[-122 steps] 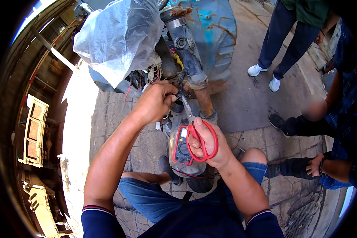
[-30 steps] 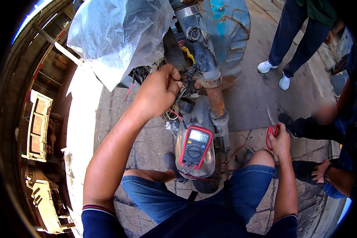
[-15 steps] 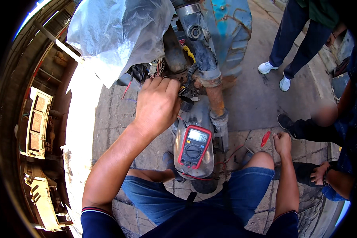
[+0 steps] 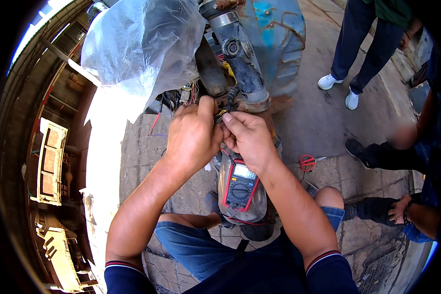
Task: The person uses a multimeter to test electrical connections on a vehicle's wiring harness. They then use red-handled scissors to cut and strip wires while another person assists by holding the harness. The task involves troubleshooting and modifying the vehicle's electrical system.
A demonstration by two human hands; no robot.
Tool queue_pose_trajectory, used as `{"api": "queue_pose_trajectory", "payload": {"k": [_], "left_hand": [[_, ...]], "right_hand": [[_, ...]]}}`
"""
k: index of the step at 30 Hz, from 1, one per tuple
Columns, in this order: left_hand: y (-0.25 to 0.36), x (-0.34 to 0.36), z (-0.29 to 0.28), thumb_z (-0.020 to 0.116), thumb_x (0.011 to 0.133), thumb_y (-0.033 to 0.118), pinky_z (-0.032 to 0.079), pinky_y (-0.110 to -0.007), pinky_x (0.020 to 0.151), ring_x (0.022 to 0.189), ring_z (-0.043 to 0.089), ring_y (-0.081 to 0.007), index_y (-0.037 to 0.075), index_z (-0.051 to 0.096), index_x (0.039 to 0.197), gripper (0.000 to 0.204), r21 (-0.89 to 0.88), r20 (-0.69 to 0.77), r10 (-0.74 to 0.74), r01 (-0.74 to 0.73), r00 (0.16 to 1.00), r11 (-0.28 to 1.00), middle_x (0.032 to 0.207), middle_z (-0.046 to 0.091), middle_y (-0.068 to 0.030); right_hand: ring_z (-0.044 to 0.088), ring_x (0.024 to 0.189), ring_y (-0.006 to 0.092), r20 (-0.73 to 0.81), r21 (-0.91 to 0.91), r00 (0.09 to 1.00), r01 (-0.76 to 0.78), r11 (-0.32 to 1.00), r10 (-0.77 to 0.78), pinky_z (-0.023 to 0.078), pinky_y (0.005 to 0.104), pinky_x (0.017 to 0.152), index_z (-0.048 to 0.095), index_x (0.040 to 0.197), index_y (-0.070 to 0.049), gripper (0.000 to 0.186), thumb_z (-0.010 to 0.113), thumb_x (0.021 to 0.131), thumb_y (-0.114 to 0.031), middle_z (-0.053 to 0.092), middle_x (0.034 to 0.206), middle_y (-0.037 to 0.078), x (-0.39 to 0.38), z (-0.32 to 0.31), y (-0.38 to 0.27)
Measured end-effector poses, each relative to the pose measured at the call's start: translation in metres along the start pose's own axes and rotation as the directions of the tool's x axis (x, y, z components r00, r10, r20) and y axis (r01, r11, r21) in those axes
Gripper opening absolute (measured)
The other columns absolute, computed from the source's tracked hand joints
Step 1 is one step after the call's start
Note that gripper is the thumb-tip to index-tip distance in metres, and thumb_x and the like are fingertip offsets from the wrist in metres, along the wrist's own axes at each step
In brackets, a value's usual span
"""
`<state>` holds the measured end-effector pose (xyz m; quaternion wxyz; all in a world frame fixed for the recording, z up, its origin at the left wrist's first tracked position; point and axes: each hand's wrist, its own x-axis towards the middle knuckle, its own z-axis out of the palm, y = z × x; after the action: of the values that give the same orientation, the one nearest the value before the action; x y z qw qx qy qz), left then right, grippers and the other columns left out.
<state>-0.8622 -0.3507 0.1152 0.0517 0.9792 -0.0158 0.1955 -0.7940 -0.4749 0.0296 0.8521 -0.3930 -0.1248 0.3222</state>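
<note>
Both my hands meet at a bundle of wires (image 4: 223, 113) beside a worn metal column. My left hand (image 4: 193, 128) is closed on the bundle, its fingertips hidden behind the knuckles. My right hand (image 4: 250, 137) pinches the wires from the other side, thumb against fingers; the exact strand is too small to make out. Just below my hands, a red-and-grey multimeter (image 4: 239, 186) rests on a rounded metal part (image 4: 224, 171), with its display lit. More loose wires (image 4: 191, 93) and a white connector hang beyond my left hand.
A clear plastic sheet (image 4: 142, 49) covers something at the upper left. The metal column (image 4: 245, 73) stands next to a big blue wheel (image 4: 279, 49). Red-handled scissors (image 4: 307, 163) lie on the paving at right. Other people stand and crouch on the right side.
My right hand has come from the right, beside a red object, to the wires next to my left hand. The scissors now show on the ground. My left hand stays at the wires.
</note>
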Motion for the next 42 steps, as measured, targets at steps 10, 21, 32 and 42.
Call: {"api": "queue_pose_trajectory", "payload": {"k": [10, 21, 32, 42], "left_hand": [[0.003, 0.012, -0.010, 0.074, 0.081, -0.001, 0.051, -0.039, 0.071, 0.078, 0.066, -0.0295, -0.001, 0.050, 0.109, 0.036, -0.296, 0.139, -0.192, 0.226, 0.971, 0.928, 0.084, 0.065, -0.0187], [-0.011, 0.020, -0.009, 0.069, 0.081, -0.012, 0.045, -0.026, 0.068, 0.080, 0.051, -0.0080, 0.003, 0.047, 0.100, 0.032, -0.531, 0.223, -0.215, 0.304, 0.951, 0.791, 0.085, 0.052, 0.0002], [-0.023, 0.043, -0.057, 0.070, 0.090, 0.001, 0.050, -0.032, 0.084, 0.089, 0.059, -0.0175, -0.001, 0.062, 0.114, 0.025, -0.625, 0.188, -0.454, 0.462, 0.871, 0.629, 0.097, 0.063, -0.0055], [-0.032, 0.024, -0.021, 0.066, 0.088, -0.009, 0.052, -0.029, 0.085, 0.092, 0.065, -0.0143, -0.008, 0.059, 0.122, 0.035, -0.477, 0.310, -0.187, 0.323, 0.932, 0.817, 0.097, 0.069, -0.0082]], "right_hand": [[0.051, 0.060, 0.0034, -0.133, -0.269, 0.965, 0.183, 0.946, -0.225, 0.039, 0.0258, 0.053, 0.073, 0.096, 0.006, 0.021, 0.064, 0.105, -0.012, 0.060, 0.067, -0.004, -0.002, 0.002, 0.022], [0.068, 0.062, 0.0315, -0.275, -0.604, 0.853, 0.206, 0.770, -0.443, 0.051, 0.0426, 0.062, 0.073, 0.087, 0.004, 0.022, 0.066, 0.096, -0.015, 0.067, 0.070, 0.022, 0.004, 0.008, 0.030], [0.070, 0.064, 0.0327, -0.284, -0.719, 0.865, 0.094, 0.689, -0.414, 0.053, 0.0449, 0.065, 0.074, 0.086, 0.005, 0.019, 0.068, 0.090, -0.012, 0.067, 0.070, 0.022, -0.013, -0.027, 0.033], [0.065, 0.066, 0.0095, -0.299, -0.427, 0.909, 0.144, 0.893, -0.290, 0.053, 0.0274, 0.062, 0.071, 0.115, 0.007, 0.022, 0.064, 0.103, -0.009, 0.073, 0.082, 0.007, -0.027, -0.032, 0.014]]}}
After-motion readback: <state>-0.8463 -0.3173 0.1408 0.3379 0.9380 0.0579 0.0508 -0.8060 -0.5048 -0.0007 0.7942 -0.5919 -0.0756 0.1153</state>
